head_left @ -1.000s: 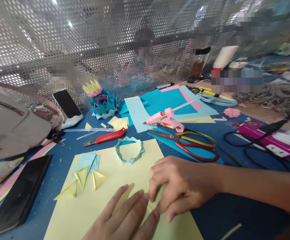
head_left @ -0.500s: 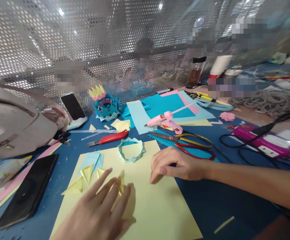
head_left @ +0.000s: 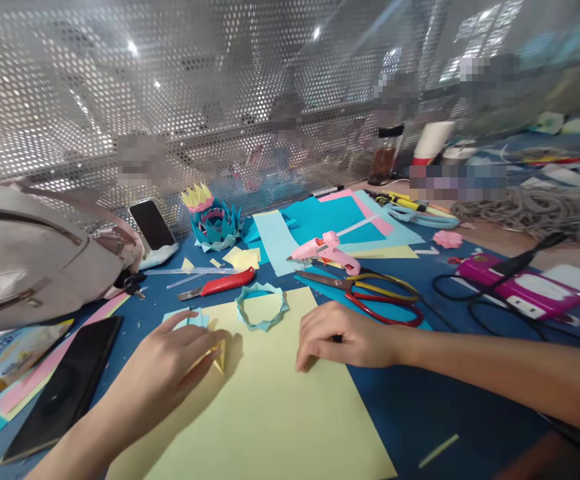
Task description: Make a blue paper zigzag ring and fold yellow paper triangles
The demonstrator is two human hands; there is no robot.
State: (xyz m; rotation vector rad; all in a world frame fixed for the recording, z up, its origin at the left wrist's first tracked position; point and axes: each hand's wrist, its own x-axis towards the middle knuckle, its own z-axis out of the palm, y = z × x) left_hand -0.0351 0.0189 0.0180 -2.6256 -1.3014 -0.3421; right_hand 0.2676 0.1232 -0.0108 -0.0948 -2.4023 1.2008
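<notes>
Paper folding looked partway along to me: the pale blue ring (head_left: 262,327) stood closed all round on the yellow sheet (head_left: 275,420), with no yellow piece joined to it, while one small folded piece (head_left: 221,359) showed by the fingers of my left hand (head_left: 169,355). Joining such pieces seemed not yet done, and the sheet beneath lay flat. My left forearm slanted in from the lower left, palm down, fingers stretched toward the piece; I couldn't tell whether they pinched it or only touched it. My right hand (head_left: 345,335) lay near the sheet's right edge, fingers curled downward; nothing showed in it, but with the palm hidden, I couldn't tell its grip.
</notes>
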